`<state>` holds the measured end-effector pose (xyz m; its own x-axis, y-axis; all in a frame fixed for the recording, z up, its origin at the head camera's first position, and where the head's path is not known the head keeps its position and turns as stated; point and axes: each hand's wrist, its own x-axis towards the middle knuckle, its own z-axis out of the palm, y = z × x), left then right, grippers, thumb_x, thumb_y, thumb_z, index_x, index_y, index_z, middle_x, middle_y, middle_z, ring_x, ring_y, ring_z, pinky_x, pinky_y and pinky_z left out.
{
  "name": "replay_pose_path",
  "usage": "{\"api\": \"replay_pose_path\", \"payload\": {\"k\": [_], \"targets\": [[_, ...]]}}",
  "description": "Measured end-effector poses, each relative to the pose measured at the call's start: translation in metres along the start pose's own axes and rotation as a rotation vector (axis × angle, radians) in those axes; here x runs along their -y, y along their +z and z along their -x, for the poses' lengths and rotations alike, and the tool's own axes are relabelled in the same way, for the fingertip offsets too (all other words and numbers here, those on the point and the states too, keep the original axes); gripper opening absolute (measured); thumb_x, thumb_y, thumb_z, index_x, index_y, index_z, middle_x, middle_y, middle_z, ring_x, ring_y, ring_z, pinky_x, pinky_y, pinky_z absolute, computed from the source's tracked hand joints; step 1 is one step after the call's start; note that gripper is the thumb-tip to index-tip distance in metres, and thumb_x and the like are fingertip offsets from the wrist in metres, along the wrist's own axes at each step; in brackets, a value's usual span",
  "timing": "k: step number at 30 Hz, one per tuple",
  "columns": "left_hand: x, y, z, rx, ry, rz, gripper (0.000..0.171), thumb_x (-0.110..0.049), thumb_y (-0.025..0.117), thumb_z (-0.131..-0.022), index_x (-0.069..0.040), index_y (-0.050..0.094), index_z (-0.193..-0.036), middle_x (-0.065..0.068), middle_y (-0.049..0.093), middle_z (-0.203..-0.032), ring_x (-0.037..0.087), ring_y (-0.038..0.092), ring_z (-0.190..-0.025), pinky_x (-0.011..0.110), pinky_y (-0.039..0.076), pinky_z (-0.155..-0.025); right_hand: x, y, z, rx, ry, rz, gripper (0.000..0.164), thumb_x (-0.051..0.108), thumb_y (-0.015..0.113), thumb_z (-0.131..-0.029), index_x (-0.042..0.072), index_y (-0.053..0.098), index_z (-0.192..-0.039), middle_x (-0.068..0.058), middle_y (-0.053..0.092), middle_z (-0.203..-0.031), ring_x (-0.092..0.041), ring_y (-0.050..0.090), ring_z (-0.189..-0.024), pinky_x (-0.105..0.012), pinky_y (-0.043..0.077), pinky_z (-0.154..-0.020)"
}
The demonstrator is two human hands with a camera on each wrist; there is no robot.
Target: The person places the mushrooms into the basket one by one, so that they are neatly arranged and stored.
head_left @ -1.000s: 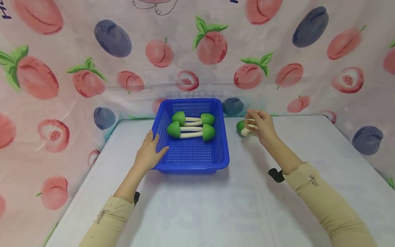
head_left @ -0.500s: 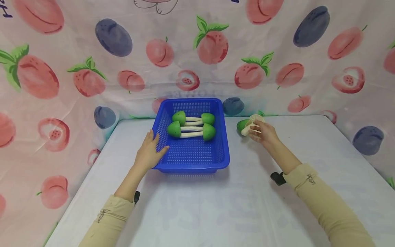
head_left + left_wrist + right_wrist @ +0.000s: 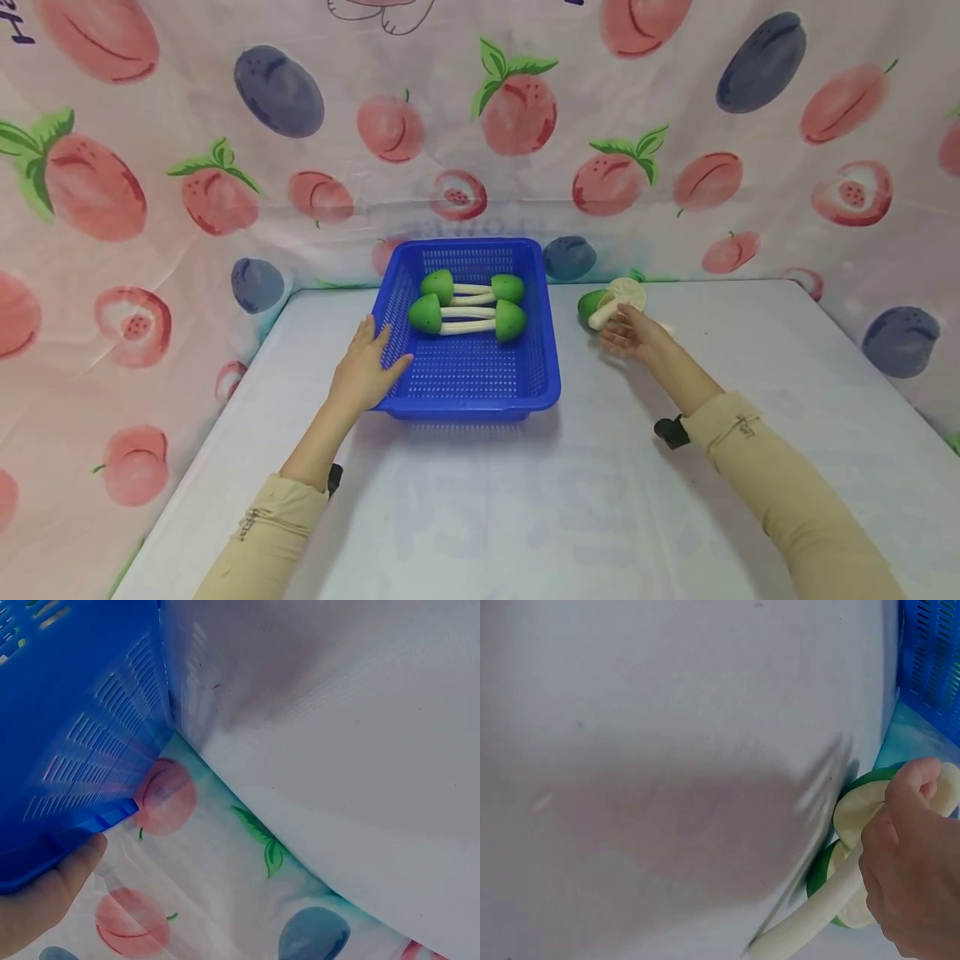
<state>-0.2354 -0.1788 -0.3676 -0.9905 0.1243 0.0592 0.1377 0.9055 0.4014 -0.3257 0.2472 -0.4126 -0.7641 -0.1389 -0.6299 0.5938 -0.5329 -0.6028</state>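
Observation:
Several toy mushrooms (image 3: pixel 510 321) with green caps and white stems lie in a blue plastic basket (image 3: pixel 465 408). My left hand (image 3: pixel 362 371) rests on the basket's left rim with the thumb spread inward; in the left wrist view its finger (image 3: pixel 71 877) touches the blue edge. Right of the basket, my right hand (image 3: pixel 633 333) is at two more mushrooms, its fingers loosely bent beside a stem (image 3: pixel 603 315). Below that hand in the right wrist view lie both caps (image 3: pixel 862 810) and a long stem (image 3: pixel 802 926). Whether the fingers pinch a stem is hidden.
A white cloth (image 3: pixel 480 508) covers the table. Behind it hangs a fruit-print curtain (image 3: pixel 465 100), close to the basket's back edge. Dark wrist cameras (image 3: pixel 671 433) stick out from under both forearms.
My right hand has come down from above the mushrooms toward me, uncovering the pale underside of a cap. The left hand and the basket stay in place.

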Motion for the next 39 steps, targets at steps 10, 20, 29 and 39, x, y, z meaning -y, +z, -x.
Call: {"api": "replay_pose_path", "payload": {"k": [10, 20, 29, 39], "targets": [[-0.002, 0.002, -0.002, -0.002, 0.003, 0.01, 0.07, -0.04, 0.052, -0.094, 0.003, 0.031, -0.145, 0.028, 0.01, -0.154, 0.041, 0.009, -0.144, 0.061, 0.023, -0.11, 0.006, -0.033, -0.072, 0.016, 0.095, -0.187, 0.045, 0.032, 0.068, -0.086, 0.02, 0.045, -0.123, -0.009, 0.055, -0.111, -0.025, 0.055, -0.114, -0.042, 0.048, -0.095], [-0.001, 0.003, 0.0, -0.009, -0.002, 0.012, 0.066, -0.04, 0.052, -0.094, 0.002, 0.036, -0.143, 0.028, 0.011, -0.154, 0.041, 0.009, -0.144, 0.062, 0.024, -0.109, 0.003, -0.032, -0.077, 0.072, 0.169, -0.295, 0.043, 0.022, 0.07, -0.085, 0.019, 0.046, -0.12, -0.011, 0.052, -0.115, -0.028, 0.053, -0.114, -0.043, 0.048, -0.094], [-0.001, 0.002, 0.0, -0.013, -0.015, 0.025, 0.05, -0.037, 0.054, -0.093, 0.0, 0.055, -0.126, 0.028, 0.012, -0.154, 0.041, 0.01, -0.144, 0.062, 0.026, -0.108, -0.008, 0.037, 0.021, 0.007, 0.143, -0.22, 0.019, 0.024, 0.044, -0.099, 0.017, 0.039, -0.115, -0.005, 0.049, -0.106, -0.012, 0.046, -0.111, -0.027, 0.046, -0.094], [-0.001, 0.0, 0.0, -0.02, -0.01, 0.027, 0.046, -0.037, 0.054, -0.093, -0.001, 0.059, -0.121, 0.029, 0.013, -0.154, 0.042, 0.01, -0.144, 0.064, 0.028, -0.106, -0.008, 0.041, 0.028, 0.023, 0.115, -0.141, 0.022, 0.024, 0.038, -0.1, 0.013, 0.037, -0.119, -0.008, 0.052, -0.092, -0.012, 0.048, -0.1, -0.023, 0.047, -0.087]]}}
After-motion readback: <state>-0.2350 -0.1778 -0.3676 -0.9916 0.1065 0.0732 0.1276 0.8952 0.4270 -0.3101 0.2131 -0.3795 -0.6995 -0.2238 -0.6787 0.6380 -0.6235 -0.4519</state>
